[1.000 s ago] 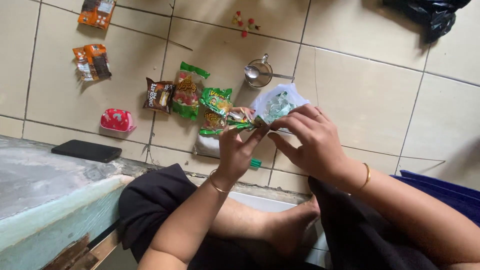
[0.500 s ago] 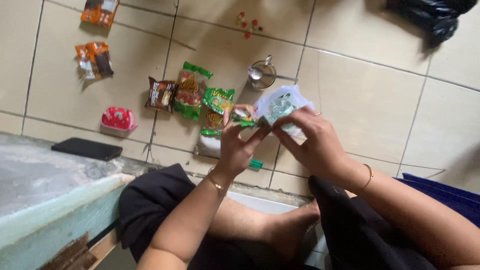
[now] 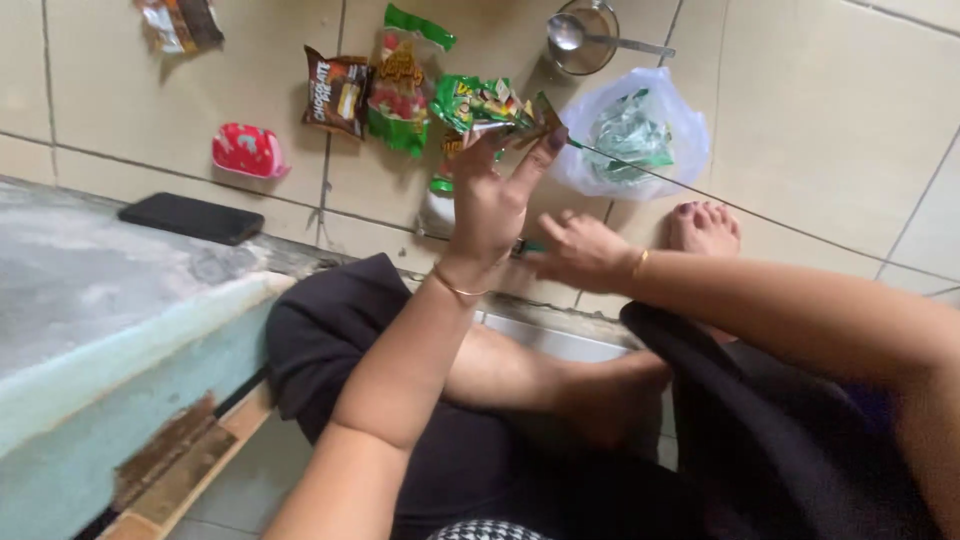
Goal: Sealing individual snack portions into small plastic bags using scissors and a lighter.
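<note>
A green snack packet (image 3: 487,103) is pinched at its near edge between the thumb and fingertips of the left hand (image 3: 495,205), which is raised above the tiled floor (image 3: 800,120). The packet is judged light, thin and crinkly, its glossy film likely slippery, so it is best taken by a sealed edge. The right hand (image 3: 580,252) is held low, just right of the left wrist; its fingers are curled, and whether anything is clasped in them cannot be told. A clear plastic bag (image 3: 632,135) is seen just right of the packet, a metal cup with spoon (image 3: 583,38) beyond it, and more packets (image 3: 375,85), a red case (image 3: 248,150) and a black phone (image 3: 190,217) to its left.
</note>
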